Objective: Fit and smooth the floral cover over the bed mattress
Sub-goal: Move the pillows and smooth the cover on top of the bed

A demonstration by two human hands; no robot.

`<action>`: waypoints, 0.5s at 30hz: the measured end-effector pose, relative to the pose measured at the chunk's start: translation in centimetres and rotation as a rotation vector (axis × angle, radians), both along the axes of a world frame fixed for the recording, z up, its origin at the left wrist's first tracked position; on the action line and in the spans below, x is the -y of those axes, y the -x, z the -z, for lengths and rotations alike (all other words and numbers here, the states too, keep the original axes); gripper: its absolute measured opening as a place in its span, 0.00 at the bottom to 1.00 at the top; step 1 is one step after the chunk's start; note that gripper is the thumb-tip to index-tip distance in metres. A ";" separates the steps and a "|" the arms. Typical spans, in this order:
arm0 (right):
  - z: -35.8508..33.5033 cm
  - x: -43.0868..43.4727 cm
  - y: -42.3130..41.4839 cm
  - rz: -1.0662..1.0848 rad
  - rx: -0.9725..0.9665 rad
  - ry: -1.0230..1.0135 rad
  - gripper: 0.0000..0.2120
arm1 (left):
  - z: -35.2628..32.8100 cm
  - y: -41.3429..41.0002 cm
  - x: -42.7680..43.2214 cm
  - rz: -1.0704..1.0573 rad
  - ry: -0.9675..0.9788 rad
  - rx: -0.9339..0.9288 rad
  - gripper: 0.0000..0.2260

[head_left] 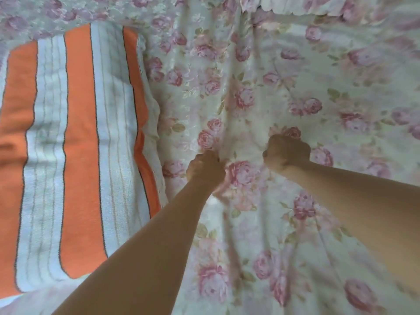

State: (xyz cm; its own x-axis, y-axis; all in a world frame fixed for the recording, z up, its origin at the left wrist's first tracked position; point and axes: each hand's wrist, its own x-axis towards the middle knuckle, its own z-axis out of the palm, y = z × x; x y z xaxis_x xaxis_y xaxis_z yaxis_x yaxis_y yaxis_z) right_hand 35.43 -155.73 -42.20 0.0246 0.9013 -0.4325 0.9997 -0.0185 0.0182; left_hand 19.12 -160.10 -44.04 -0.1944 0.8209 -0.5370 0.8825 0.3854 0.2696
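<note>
**Both hands grip the wrinkled cover**

We see the cover (295, 83), pale with pink roses, filling most of the view from the top edge down to the bottom. It does not lie flat. Long folds run through its middle, and more creases fan out in the lower right part. At the top right a scalloped edge (284, 9) of floral fabric lies across it; it is blurred, and we cannot tell if it belongs to the same piece.

On the left lies a striped cloth (75, 144) with broad orange and white bands and thin dark lines. Its right border touches the cover, and floral fabric shows above it too.

Two bare forearms reach in. The left forearm (141, 242) comes from the bottom and passes over the lower corner of the striped cloth. The right forearm (363, 201) comes from the right edge.

The left hand (205, 169) is near the middle, just beside the striped cloth. Its fingers are curled and pinch a raised fold of the cover. The right hand (286, 152) is near it, a little farther up, and the two do not touch. It is closed into a fist that grips the cover, with cloth bunched at the knuckles. Its fingertips are hidden under the hand.
</note>
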 end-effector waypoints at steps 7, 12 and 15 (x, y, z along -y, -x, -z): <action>-1.6 -0.3 -2.0 0.013 -0.014 0.013 0.13 | -0.7 -3.9 1.1 0.092 -0.009 0.088 0.19; -0.2 0.1 -4.0 0.094 -0.108 -0.039 0.15 | -0.6 -7.7 1.8 0.169 -0.026 0.193 0.27; 0.1 0.6 -6.9 0.248 -0.024 -0.125 0.27 | -0.4 -9.9 1.8 0.226 -0.050 0.106 0.28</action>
State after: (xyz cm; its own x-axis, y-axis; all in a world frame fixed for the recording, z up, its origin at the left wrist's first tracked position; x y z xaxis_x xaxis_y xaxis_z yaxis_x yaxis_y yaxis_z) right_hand 42.38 -156.33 -42.30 0.2422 0.9153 -0.3217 0.9645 -0.2632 -0.0227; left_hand 28.97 -161.88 -43.66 0.0528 0.8632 -0.5020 0.9104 0.1650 0.3795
